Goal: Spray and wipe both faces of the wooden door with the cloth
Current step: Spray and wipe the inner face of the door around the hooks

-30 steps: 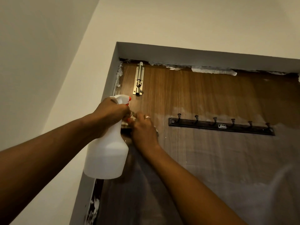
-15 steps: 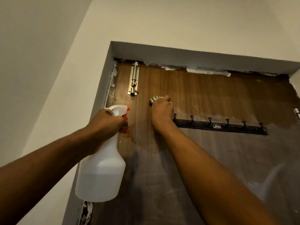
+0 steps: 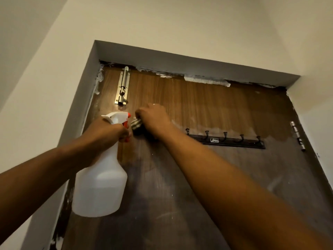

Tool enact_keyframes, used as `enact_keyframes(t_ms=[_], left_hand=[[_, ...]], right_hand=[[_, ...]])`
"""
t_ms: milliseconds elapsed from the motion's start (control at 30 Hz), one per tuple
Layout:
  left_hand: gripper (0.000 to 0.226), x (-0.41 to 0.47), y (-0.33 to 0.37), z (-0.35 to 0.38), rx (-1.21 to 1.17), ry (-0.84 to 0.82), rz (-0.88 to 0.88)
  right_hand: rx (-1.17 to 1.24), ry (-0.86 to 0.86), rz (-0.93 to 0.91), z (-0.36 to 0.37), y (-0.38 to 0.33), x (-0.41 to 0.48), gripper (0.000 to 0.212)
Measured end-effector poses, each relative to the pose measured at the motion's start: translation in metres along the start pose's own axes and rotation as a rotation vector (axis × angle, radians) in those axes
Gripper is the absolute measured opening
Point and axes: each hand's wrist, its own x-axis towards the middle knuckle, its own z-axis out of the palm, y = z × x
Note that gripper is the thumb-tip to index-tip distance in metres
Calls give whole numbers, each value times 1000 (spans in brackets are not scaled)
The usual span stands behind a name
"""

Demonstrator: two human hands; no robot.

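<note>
The wooden door (image 3: 207,105) fills the frame ahead, brown at the top and darker lower down. My left hand (image 3: 106,134) grips the neck of a white spray bottle (image 3: 100,184) with a red nozzle, held close to the door's left side. My right hand (image 3: 153,118) holds a dark striped cloth (image 3: 136,124) bunched against the door, just below the metal bolt (image 3: 123,86). Most of the cloth is hidden under my fingers.
A black hook rail (image 3: 228,139) with several hooks is fixed to the door right of my right hand. A hinge (image 3: 297,135) shows at the right edge. The grey door frame (image 3: 180,62) and pale walls surround the door; white residue lines the top edge.
My right hand with the cloth moved up and right from beside the bottle, then back left and slightly down toward the nozzle. My left hand keeps holding the bottle.
</note>
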Motion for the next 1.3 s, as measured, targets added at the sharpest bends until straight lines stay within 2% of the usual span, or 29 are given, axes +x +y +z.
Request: enact_keyframes(t_ms=[200, 333, 433, 500, 600, 667, 767, 833, 1067, 1200, 1300], left_hand=[[33, -2, 1, 15, -58, -34, 60], [34, -3, 0, 25, -68, -9, 71], [36, -3, -3, 30, -59, -12, 86], [35, -2, -6, 31, -45, 1, 76], [37, 4, -9, 32, 10, 18, 52], [39, 5, -9, 31, 19, 30, 57], [37, 4, -6, 34, -9, 31, 86], [39, 2, -5, 38, -15, 36, 111], [31, -1, -11, 43, -29, 42, 92], [24, -2, -13, 51, -14, 60, 52], [29, -2, -11, 63, -28, 64, 73]], right_hand=[[87, -186, -180, -16, 71, 7, 31], [100, -308, -201, -18, 102, 7, 35], [174, -395, -150, -20, 123, 7, 34], [145, -326, -72, -17, 138, 15, 31], [107, -128, 49, -11, 149, 31, 27], [67, -16, -43, -6, 136, 34, 28], [21, 147, -391, 11, 114, 20, 27], [33, 137, -524, 19, 121, 9, 27], [-8, -72, -537, 10, 169, -18, 40], [4, -79, -478, 14, 202, -47, 30], [45, -104, -402, 13, 211, -58, 27]])
